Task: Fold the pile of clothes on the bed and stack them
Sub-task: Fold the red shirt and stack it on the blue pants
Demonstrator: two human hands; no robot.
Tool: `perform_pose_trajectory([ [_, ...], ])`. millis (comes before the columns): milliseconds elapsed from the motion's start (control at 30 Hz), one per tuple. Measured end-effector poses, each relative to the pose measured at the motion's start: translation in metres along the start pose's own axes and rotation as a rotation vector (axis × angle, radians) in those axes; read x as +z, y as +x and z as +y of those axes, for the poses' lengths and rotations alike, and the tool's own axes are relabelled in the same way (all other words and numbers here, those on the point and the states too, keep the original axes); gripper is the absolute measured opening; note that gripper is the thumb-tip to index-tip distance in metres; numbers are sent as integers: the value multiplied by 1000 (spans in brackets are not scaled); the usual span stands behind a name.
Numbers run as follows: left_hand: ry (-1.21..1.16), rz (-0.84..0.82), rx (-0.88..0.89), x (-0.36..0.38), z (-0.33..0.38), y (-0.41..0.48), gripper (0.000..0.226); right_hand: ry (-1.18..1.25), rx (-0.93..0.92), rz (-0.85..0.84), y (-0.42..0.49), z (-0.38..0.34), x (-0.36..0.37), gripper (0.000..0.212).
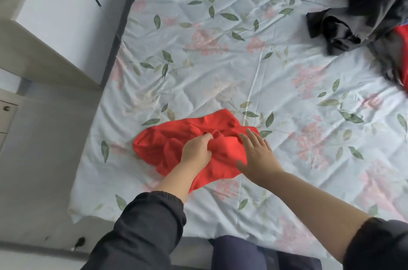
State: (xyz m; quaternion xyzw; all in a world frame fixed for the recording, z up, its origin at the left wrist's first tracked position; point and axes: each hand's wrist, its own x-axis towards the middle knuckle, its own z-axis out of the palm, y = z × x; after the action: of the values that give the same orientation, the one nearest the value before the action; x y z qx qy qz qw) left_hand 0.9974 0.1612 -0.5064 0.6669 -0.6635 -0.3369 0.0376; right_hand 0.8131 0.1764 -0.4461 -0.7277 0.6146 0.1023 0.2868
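A crumpled red garment (174,137) lies near the front edge of the bed (220,60), which has a pale floral sheet. My left hand (196,150) rests on its middle, and its curled fingers pinch a fold of the red cloth. My right hand (257,155) lies flat on the garment's right side with the fingers straight and spread. A pile of dark clothes (353,18) with a bit of red cloth (403,33) in it sits at the bed's far right corner.
A white wardrobe (61,11) and a light wooden unit with a drawer (6,113) stand left of the bed across a narrow strip of floor. A dark blue thing (238,254) shows just below the bed's front edge.
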Motion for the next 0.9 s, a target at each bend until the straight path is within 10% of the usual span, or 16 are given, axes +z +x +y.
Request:
perform_pose_trajectory([
  [300, -353, 92, 172, -85, 163, -57, 39, 467, -10, 142, -76, 50, -86, 126],
  [900, -797, 117, 418, 33, 626, -141, 52, 852, -170, 675, -324, 419, -279, 24],
])
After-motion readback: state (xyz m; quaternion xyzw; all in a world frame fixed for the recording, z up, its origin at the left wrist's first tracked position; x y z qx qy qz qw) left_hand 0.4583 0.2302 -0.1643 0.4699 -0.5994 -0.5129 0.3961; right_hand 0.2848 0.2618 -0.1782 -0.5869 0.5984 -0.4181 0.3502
